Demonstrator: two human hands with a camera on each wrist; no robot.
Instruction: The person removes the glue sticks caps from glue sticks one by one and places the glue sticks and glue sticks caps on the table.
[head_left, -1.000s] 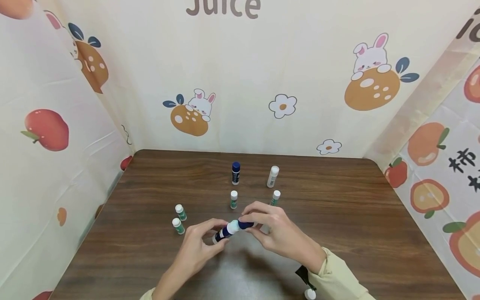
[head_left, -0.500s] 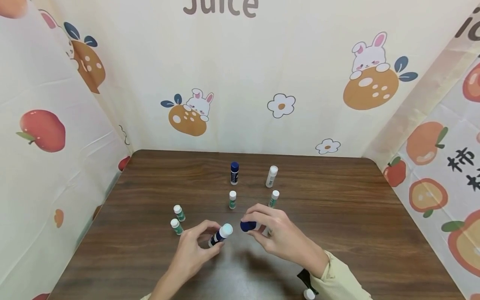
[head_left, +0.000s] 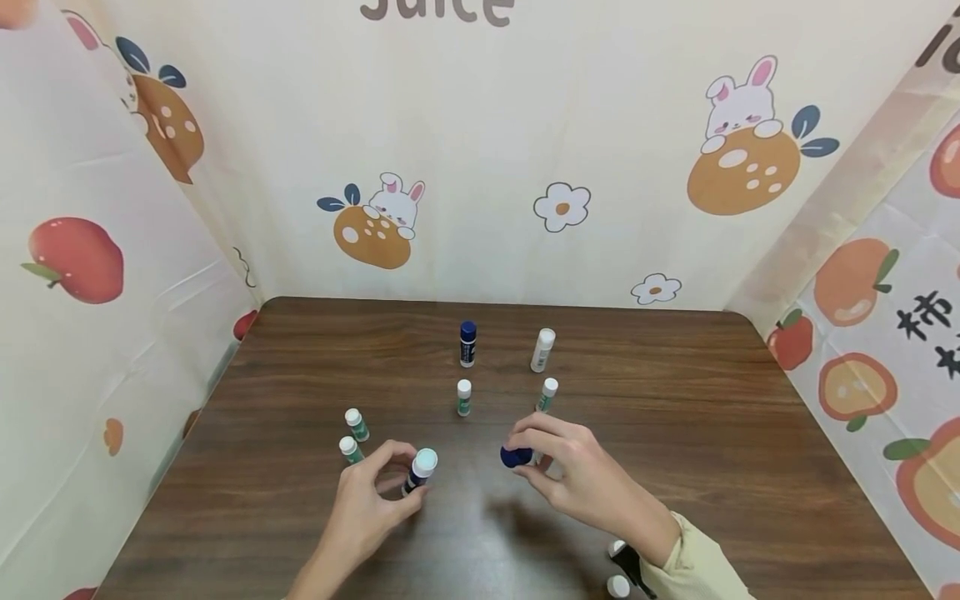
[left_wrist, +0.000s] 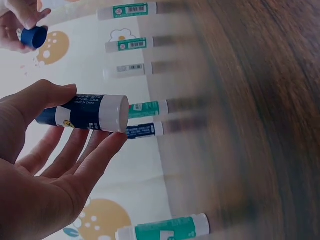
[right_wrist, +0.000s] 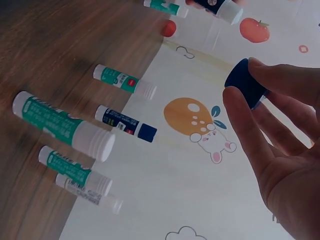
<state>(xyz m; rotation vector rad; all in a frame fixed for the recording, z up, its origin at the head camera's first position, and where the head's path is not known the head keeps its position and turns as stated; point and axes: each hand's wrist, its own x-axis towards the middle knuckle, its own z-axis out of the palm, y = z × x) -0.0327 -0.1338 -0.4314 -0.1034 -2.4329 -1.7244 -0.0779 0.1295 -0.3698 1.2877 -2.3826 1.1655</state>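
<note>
My left hand (head_left: 375,487) holds a dark blue glue stick (head_left: 417,471) with its white top uncovered, pinched between thumb and fingers (left_wrist: 80,150) just above the table (head_left: 712,467). The same glue stick (left_wrist: 85,112) shows clearly in the left wrist view. To the right, my right hand (head_left: 558,471) pinches the round blue cap (head_left: 516,457) in its fingertips (right_wrist: 240,107); the right wrist view shows this blue cap (right_wrist: 245,82) apart from the stick.
Standing on the table are two green sticks (head_left: 352,433) at the left, two more green ones (head_left: 465,397) in the middle, a blue-capped stick (head_left: 468,343) and a white one (head_left: 543,349) behind. White caps (head_left: 618,585) lie near my right sleeve. Printed cloth walls surround the table.
The blue cap has come off the glue stick. My hands have drawn apart: the left with the stick moved left, the right with the cap moved right.
</note>
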